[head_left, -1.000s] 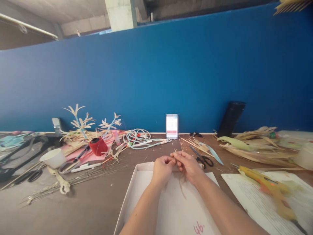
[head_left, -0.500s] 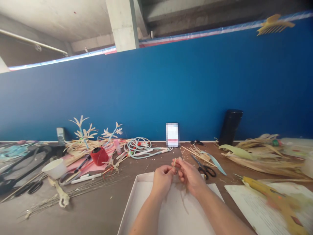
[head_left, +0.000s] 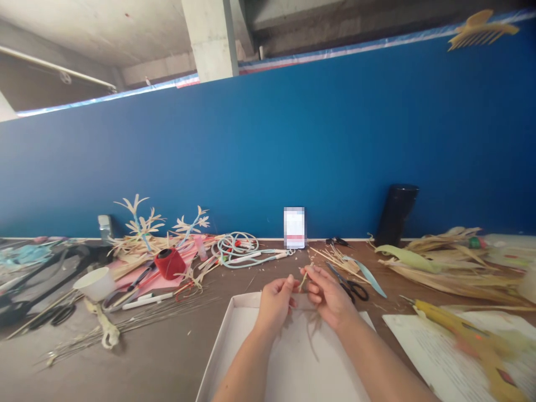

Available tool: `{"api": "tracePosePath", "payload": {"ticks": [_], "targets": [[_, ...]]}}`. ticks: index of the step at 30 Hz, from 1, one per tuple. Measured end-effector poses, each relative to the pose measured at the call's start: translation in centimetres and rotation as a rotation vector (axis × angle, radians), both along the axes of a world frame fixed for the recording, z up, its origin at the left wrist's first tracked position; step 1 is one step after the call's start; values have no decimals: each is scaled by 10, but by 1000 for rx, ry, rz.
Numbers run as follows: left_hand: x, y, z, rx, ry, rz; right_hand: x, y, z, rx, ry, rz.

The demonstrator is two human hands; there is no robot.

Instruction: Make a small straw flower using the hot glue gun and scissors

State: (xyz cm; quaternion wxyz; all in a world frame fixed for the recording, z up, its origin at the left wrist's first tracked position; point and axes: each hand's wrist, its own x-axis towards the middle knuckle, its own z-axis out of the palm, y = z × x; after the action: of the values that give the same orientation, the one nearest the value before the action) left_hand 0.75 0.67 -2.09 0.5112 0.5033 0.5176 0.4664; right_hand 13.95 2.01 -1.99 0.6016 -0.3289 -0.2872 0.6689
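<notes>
My left hand (head_left: 274, 301) and my right hand (head_left: 329, 295) meet above the far edge of a white shallow box (head_left: 228, 346). Both pinch a thin pale straw strip (head_left: 302, 281) between thumb and fingertips, and loose strands of it hang down over the box. Black-handled scissors (head_left: 350, 286) lie on the brown table just right of my right hand, beside a small heap of straw slivers (head_left: 335, 257).
A yellow glue gun (head_left: 460, 332) rests on printed paper at the right, with dried husks (head_left: 439, 259) behind it. To the left are a red thread spool (head_left: 170, 263), a white cup (head_left: 95, 283), coiled pale cord (head_left: 240, 248), wires and straw flowers (head_left: 142, 223). A blue partition stands behind.
The view tilted up and then settled. My hands stayed together over the box, the fingers shifting slightly along the straw strip.
</notes>
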Motion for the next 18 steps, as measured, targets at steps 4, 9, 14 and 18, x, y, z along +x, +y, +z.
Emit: {"api": "tracePosePath", "payload": {"ticks": [4, 9, 14, 18], "targets": [[1, 1, -2, -5, 8, 27, 5, 3, 0, -8, 172, 10], [-1, 0, -4, 76, 114, 81, 9, 6, -3, -9, 294, 15], [-9, 3, 0, 145, 118, 240, 14, 7, -4, -69, 364, 12], [-15, 4, -1, 169, 134, 331, 15, 7, -6, -87, 393, 23]]}}
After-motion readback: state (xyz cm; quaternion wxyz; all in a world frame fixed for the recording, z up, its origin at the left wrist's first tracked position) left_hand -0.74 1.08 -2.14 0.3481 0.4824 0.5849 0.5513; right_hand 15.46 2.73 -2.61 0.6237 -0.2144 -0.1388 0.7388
